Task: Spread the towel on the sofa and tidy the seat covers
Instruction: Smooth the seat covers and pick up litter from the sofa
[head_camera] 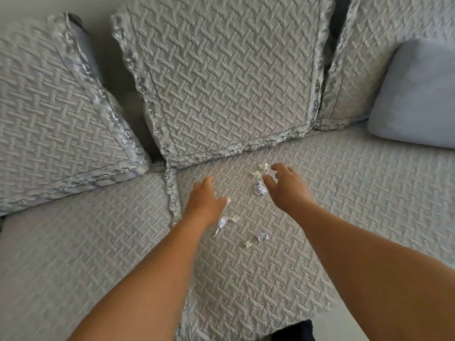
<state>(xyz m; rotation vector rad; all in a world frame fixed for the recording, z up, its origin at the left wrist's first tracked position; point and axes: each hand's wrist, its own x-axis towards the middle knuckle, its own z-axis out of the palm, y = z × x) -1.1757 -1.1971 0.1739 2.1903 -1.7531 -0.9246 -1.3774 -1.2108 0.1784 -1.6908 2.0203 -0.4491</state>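
Observation:
A grey quilted seat cover (270, 271) lies over the middle sofa seat. Several small white paper scraps are scattered on it: one cluster (259, 189) by my right hand, others (222, 221) beside my left wrist and lower down (261, 237). My left hand (204, 200) hovers palm down over the cover with loosely bent fingers, and a tiny scrap lies at its thumb tip. My right hand (286, 187) reaches over the upper scraps, fingers spread and bent, holding nothing. No towel is in view.
Three quilted back cushions lean against the sofa: left (49, 119), middle (221, 82), right (364, 57). A pale blue pillow (418, 94) sits on the right seat. A trimmed seam (172, 198) divides the left and middle seat covers. The cover's front edge (312, 311) hangs rumpled.

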